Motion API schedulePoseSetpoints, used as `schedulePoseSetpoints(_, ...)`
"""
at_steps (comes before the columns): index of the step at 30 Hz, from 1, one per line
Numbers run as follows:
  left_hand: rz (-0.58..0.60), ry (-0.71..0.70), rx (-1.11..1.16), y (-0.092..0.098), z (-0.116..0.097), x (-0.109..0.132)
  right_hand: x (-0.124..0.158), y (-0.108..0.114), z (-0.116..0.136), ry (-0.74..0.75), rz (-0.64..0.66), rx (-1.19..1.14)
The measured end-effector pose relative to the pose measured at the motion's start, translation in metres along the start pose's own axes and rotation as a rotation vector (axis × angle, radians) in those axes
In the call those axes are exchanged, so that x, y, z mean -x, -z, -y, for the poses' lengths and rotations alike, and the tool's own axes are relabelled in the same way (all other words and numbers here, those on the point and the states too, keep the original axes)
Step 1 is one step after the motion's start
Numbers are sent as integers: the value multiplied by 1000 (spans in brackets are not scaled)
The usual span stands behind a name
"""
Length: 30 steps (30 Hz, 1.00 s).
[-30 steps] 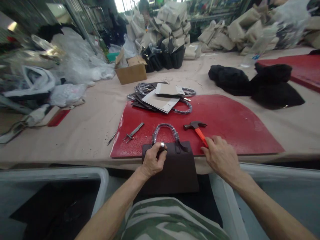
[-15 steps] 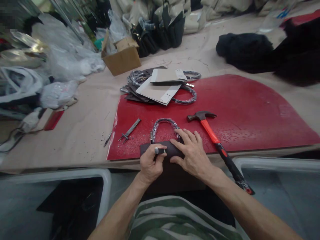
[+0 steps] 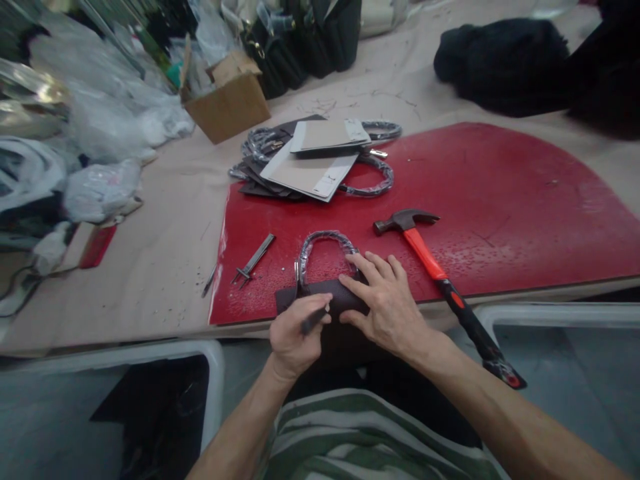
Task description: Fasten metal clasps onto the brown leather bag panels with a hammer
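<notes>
A dark brown bag panel with a plastic-wrapped handle lies at the near edge of a red cutting mat. My left hand is closed around a small dark metal tool, tip near the panel's front edge. My right hand rests flat on the panel's right side, fingers spread. A hammer with an orange and black handle lies just to the right, its grip hanging past the table edge.
A metal pronged punch and a thin awl lie left of the panel. Stacked panels with handles sit further back. A cardboard box, plastic bags, black bags and dark fabric crowd the far side. Grey bins flank my lap.
My right hand left the hammer handle and came down flat on the bag panel. My left hand turned the small tool. The view tilted down and closer to the table.
</notes>
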<state>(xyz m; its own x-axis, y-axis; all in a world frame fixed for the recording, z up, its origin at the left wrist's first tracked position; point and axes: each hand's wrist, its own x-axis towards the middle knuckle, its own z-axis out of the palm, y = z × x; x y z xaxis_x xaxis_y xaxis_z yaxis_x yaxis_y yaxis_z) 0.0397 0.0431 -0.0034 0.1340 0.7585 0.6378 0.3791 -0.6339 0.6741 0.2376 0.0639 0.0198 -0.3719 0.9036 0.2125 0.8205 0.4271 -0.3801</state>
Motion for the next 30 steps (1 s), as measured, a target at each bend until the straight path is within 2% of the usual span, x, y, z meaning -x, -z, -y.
schedulePoseSetpoints(2,-101,158,67,-4,-1,1,0,0,0,-2,-5,-3)
schedulePoseSetpoints(3,-108,188,90,-6,-1,1,0,0,0,-2,-7,-5)
schedulePoseSetpoints(6,-38,154,91,-11,-4,2,0,-1,0,-4,-9,-13)
schedulePoseSetpoints(11,-114,163,73,-15,-3,5,1,0,-1,8,-17,-16)
schedulePoseSetpoints(18,-111,190,71,-16,0,5,1,-1,-1,8,-23,-24)
schedulePoseSetpoints(24,-60,178,84,-14,-3,0,1,0,-1,2,-25,-24)
schedulePoseSetpoints(30,8,76,-21,-16,-3,-8,1,-1,-2,0,-27,-33)
